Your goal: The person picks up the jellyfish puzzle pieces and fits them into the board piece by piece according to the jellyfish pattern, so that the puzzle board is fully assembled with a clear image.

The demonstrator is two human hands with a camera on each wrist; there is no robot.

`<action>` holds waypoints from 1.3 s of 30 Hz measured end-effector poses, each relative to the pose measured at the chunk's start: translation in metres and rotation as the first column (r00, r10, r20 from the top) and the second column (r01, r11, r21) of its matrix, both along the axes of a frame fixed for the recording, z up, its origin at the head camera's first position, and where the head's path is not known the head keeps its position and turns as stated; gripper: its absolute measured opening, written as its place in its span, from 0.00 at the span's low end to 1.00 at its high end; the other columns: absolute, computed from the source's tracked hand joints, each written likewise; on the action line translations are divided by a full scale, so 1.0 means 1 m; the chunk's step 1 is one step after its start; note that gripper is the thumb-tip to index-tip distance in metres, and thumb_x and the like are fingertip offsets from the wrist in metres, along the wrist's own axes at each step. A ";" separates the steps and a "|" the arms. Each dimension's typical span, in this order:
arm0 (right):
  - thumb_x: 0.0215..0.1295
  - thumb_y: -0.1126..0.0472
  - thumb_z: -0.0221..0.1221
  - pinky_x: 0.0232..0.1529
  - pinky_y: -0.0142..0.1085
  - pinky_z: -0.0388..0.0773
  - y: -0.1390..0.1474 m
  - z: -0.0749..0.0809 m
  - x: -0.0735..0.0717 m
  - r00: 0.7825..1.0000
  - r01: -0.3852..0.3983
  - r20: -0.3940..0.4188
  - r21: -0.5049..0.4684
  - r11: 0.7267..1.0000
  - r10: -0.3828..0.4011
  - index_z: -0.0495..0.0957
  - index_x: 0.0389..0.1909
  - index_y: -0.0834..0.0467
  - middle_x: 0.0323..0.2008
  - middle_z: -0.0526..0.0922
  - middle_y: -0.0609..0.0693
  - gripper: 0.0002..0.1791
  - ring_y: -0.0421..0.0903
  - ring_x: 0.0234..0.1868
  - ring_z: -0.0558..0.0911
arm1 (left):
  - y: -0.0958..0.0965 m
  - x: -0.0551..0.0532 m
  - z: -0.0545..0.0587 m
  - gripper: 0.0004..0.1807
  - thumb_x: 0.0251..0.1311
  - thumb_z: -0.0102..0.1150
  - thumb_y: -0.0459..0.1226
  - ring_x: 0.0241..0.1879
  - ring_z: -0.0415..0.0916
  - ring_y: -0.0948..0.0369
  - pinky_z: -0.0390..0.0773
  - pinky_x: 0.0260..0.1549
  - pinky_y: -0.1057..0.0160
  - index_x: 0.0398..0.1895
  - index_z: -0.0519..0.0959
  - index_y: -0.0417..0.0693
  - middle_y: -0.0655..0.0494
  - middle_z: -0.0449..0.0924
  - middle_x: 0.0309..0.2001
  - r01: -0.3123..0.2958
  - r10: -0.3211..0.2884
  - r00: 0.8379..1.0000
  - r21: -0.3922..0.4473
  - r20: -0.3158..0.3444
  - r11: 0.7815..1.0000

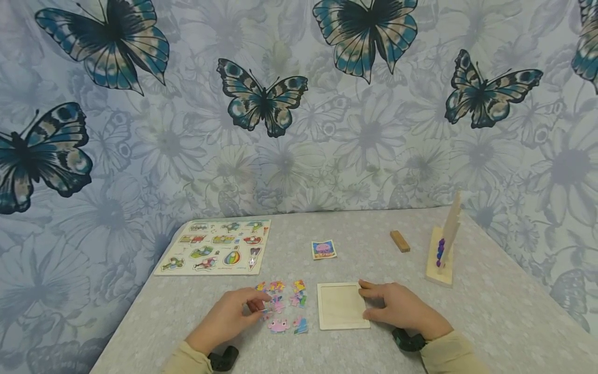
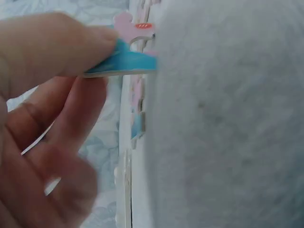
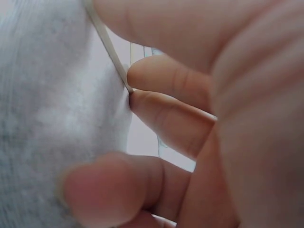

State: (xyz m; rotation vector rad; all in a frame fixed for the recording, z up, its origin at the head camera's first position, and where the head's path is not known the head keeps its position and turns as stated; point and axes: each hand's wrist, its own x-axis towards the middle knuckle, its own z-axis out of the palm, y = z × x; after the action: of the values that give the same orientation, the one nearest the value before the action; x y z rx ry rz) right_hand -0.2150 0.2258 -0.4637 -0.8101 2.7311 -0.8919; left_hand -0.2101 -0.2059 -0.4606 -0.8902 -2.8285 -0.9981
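Note:
My left hand [image 1: 233,311] pinches a blue and pink jigsaw piece [image 2: 126,61] between thumb and fingers. In the left wrist view the piece is seen nearly edge-on. Several loose jigsaw pieces [image 1: 279,326] lie beside this hand on the table, pink, yellow and blue. To their right is a square wooden puzzle tray [image 1: 343,327] with a raised rim and a bare inside. My right hand [image 1: 402,309] rests at the tray's right side, thumb near the front corner and fingertips along the edge. In the right wrist view its fingers [image 3: 166,111] touch the tray's thin edge.
A small picture card [image 1: 324,250] lies beyond the tray. A white picture board [image 1: 215,249] with vehicles and toys sits at the back left. Back right are a small wooden block [image 1: 399,241] and an upright wooden stand [image 1: 439,275] with purple beads.

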 end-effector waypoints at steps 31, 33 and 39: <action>0.66 0.44 0.68 0.61 0.53 0.77 -0.003 0.002 0.002 1.000 0.008 0.010 -0.011 1.000 -0.008 0.79 0.65 0.60 0.71 0.73 0.56 0.33 0.58 0.68 0.76 | 0.017 0.001 0.006 0.16 0.66 0.68 0.41 0.34 0.82 0.60 0.83 0.37 0.58 0.50 0.82 0.39 0.53 0.87 0.41 -0.237 0.031 0.911 0.458 0.412 0.857; 0.66 0.43 0.68 0.60 0.51 0.78 -0.004 0.000 0.002 1.000 0.012 0.007 -0.002 1.000 -0.012 0.79 0.65 0.59 0.71 0.73 0.55 0.33 0.58 0.68 0.76 | 0.023 -0.001 0.011 0.18 0.68 0.67 0.45 0.34 0.81 0.59 0.82 0.36 0.57 0.51 0.82 0.41 0.52 0.86 0.44 -0.223 0.027 0.906 0.421 0.423 0.879; 0.66 0.42 0.67 0.59 0.52 0.78 -0.002 -0.001 0.001 1.000 0.010 -0.016 0.012 1.000 -0.010 0.79 0.65 0.59 0.71 0.74 0.55 0.33 0.58 0.67 0.77 | 0.057 -0.018 0.027 0.14 0.70 0.64 0.47 0.30 0.75 0.59 0.81 0.29 0.56 0.50 0.86 0.48 0.54 0.85 0.42 -0.076 -0.038 0.924 0.279 0.380 0.957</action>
State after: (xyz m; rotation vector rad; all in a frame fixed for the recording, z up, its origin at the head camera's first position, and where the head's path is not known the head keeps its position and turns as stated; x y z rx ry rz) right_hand -0.2143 0.2237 -0.4648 -0.8059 2.7539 -0.8737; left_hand -0.2279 -0.1493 -0.4340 -0.6979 -2.8525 -1.6978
